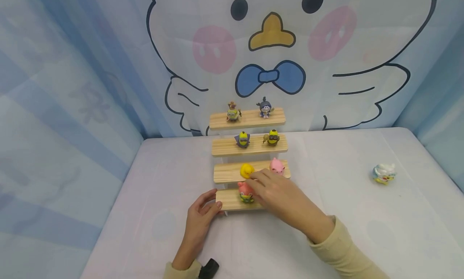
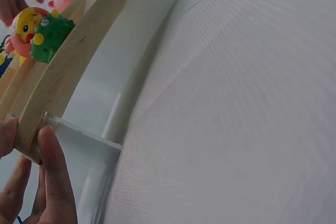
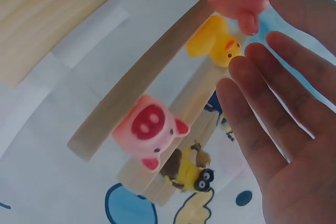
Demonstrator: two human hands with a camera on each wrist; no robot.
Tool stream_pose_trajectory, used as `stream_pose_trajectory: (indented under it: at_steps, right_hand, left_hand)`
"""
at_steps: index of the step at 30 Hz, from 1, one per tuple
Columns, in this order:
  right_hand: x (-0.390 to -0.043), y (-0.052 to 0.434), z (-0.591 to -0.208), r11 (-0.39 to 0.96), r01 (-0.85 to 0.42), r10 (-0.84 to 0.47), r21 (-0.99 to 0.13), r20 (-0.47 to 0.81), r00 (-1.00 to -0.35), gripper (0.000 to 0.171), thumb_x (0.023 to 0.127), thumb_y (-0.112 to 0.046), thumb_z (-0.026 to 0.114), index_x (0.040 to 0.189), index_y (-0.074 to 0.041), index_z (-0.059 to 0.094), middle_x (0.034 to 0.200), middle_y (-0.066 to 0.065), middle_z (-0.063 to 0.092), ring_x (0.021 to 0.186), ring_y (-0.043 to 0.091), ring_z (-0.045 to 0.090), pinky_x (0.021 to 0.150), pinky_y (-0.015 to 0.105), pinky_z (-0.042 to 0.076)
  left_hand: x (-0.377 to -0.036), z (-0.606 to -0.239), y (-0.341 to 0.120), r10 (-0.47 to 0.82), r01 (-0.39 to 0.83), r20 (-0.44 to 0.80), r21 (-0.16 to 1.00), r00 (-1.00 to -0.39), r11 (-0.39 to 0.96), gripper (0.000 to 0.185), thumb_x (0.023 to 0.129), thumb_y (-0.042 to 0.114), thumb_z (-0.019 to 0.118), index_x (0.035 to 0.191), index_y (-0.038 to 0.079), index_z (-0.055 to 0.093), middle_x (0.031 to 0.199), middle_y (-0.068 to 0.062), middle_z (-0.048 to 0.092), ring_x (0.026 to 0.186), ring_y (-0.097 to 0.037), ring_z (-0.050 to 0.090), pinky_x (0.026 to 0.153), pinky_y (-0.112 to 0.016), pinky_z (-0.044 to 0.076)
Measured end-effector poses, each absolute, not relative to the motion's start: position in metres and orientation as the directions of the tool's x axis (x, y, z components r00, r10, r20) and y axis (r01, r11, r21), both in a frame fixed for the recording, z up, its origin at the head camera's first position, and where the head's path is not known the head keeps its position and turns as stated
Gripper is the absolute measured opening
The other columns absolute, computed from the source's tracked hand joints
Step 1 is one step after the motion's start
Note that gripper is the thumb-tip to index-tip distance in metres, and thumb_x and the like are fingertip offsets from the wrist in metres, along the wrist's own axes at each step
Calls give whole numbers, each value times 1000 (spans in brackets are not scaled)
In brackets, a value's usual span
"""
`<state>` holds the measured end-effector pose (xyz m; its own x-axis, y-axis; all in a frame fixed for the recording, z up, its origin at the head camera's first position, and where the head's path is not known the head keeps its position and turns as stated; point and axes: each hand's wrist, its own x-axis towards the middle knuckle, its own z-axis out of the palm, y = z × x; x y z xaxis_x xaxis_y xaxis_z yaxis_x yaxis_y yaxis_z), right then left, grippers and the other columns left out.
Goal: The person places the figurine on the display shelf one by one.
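Note:
A small toy figure [image 1: 245, 191] with a pink-red hood and a green front stands on the lowest wooden step of a four-step display rack [image 1: 227, 200]. In the left wrist view the figure [image 2: 50, 38] shows a yellow face beside its green part. My right hand [image 1: 280, 196] is just right of it, fingers fairly straight; in the right wrist view the thumb tip reaches the toy's edge, but contact is unclear. With thumb and fingers, my left hand [image 1: 201, 220] grips the left end of that step. A yellow duck [image 1: 247, 170] and a pink pig [image 1: 277, 166] sit one step above.
Two yellow-headed figures [image 1: 242, 139] stand on the third step, and two more figurines [image 1: 266, 108] on the top one. A white-topped toy [image 1: 384, 173] lies on the table's right side. A printed curtain [image 1: 272, 81] hangs directly behind the rack.

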<state>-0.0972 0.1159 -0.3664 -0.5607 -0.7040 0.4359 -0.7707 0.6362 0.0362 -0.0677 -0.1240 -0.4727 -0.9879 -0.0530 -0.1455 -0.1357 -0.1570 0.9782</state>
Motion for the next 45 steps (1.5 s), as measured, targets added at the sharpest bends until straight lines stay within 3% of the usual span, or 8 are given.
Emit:
stream_pose_trajectory:
  at_steps: [13,20,31,45]
  right_hand:
    - [-98,142,-370,633,-770,-708,78,461,-535,38,76,-11,85,110,-4,69,106,6,68,100,23,63,89,34,57]
    - [-97,157,-372,658,-752,-685,47,452,-571,40,76,-10,85,111,-3,68,111,9,68,104,27,63,93,39,56]
    - [-95,183,-370,710,-704,-636,-2,427,-643,47,73,-9,88,115,-4,69,105,6,69,97,23,64,84,38,58]
    - [-98,220,-363,794,-606,-563,-36,329,-758,43,77,-8,85,116,-3,68,110,11,69,102,28,64,86,44,58]
  left_hand:
    - [-67,-473,-123,-61,-132,-143,979,-988,-154,49,89,8,74,135,1,56,130,-18,55,88,-13,67,76,-27,61]
    - [-66,-473,-124,-60,-140,-150,978,-987,-152,50,89,8,74,135,2,56,131,-17,55,89,-13,66,76,-27,61]
    - [-67,-472,-125,-53,-149,-158,978,-986,-143,52,89,10,75,136,3,55,131,-17,55,91,-14,67,76,-27,61]
    - [-67,-471,-123,-52,-135,-144,981,-988,-142,52,89,10,74,136,0,55,130,-19,54,90,-13,66,76,-26,61]
